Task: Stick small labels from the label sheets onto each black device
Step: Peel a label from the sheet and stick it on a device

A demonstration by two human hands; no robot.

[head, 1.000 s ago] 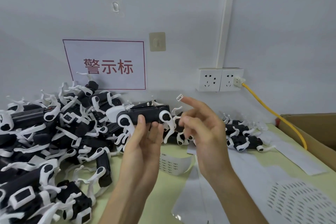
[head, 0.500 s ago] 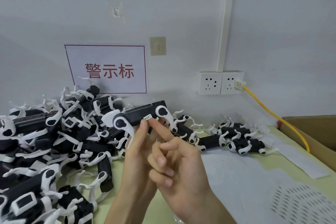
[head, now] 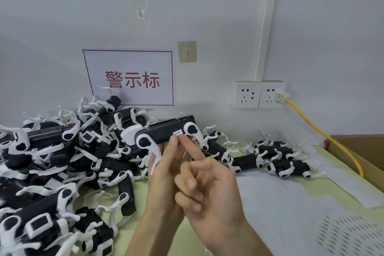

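Above the pile (head: 62,162), left fingers (head: 166,158) clamp a boxy device (head: 164,133); right forefinger (head: 189,147) seemingly presses its label (head: 177,132).

Left hand (head: 163,169) holds black device (head: 164,133) raised; right hand (head: 214,193), forefinger extended, touches small label (head: 177,132) on it

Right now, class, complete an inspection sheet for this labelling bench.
Surface: pale green table, partly under white label sheets.
Job's things: black device held up, small label on its side; big device pile left, few devices right.
Clutter: cardboard box at right edge.
Hands: left hand grips the device; right hand presses the label with its index fingertip.
Cables: yellow cable plugged into wall socket, running down to the box.
Surroundings: grey wall, red-lettered sign, adhesive hook.
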